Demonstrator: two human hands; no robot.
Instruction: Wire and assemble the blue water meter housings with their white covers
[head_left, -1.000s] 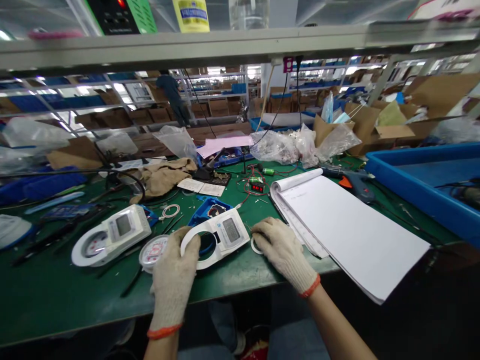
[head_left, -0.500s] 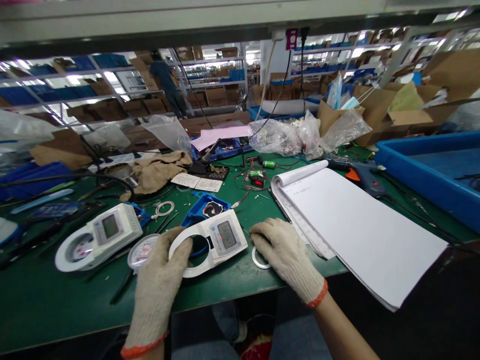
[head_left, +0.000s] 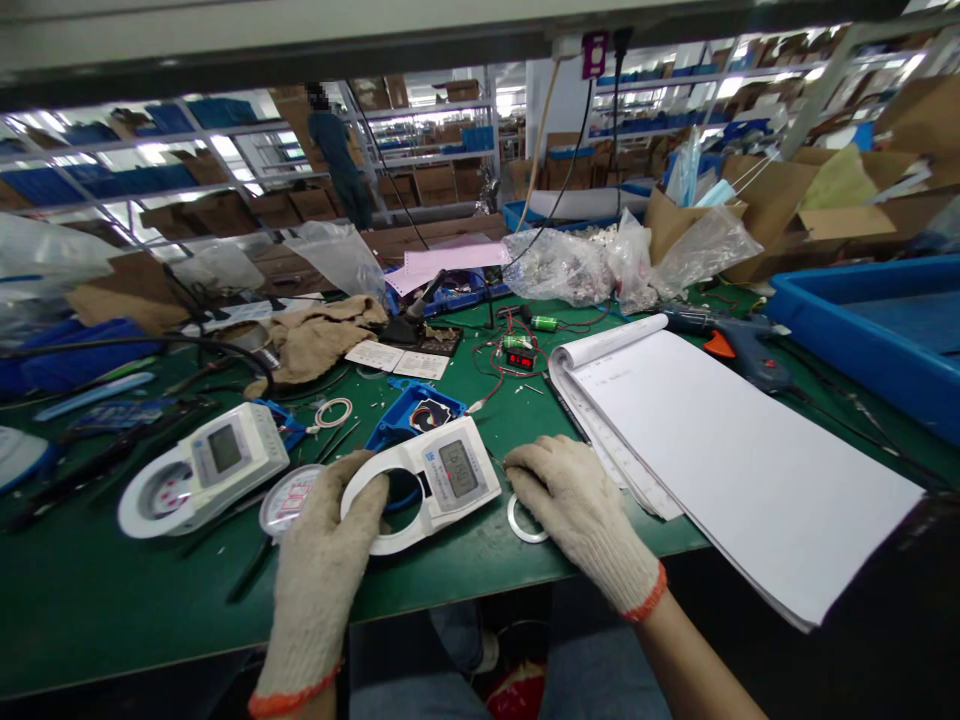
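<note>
A green table [head_left: 112,600] holds a big white paper pad [head_left: 735,460] near its right front corner. By the front edge lies a white meter cover [head_left: 427,480] with a small screen. The left hand [head_left: 330,560] holds its round ring end. The right hand [head_left: 577,510], fingers curled, presses on a little white ring [head_left: 519,520] beside the cover.
</note>
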